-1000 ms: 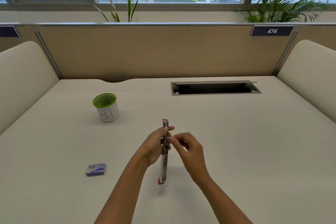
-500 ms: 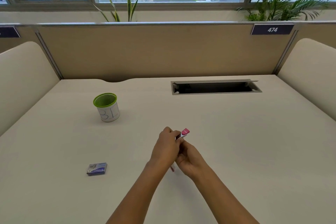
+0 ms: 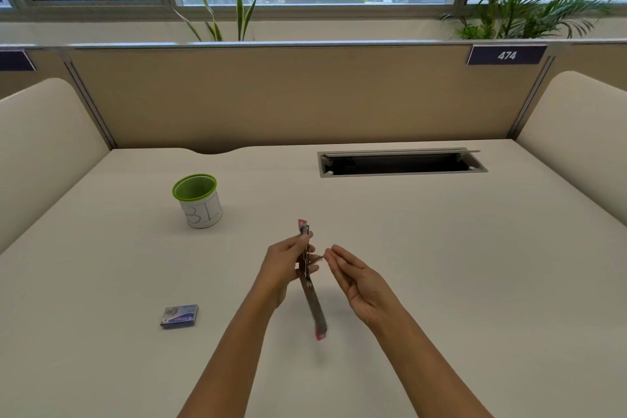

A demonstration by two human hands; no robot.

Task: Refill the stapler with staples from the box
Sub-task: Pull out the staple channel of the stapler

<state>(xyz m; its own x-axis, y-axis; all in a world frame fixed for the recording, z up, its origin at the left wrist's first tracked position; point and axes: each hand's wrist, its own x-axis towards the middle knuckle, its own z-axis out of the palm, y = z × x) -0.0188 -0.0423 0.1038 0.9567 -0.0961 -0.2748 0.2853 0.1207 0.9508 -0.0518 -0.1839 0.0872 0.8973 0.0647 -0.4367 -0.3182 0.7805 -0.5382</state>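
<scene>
On the table (image 3: 441,265), the cup (image 3: 198,201) stands toward the back left, and the staple box (image 3: 179,316) lies nearer the front, to the left of the hands. The stapler (image 3: 310,285) is held above the table's middle in the left hand (image 3: 283,270), swung open lengthwise, one end pointing away and the other toward the person. The right hand (image 3: 356,276) is just right of it, apart from it. The cable slot (image 3: 402,163) sits in the table at the back right, before the partition (image 3: 288,95); plants (image 3: 519,0) stand behind that
</scene>
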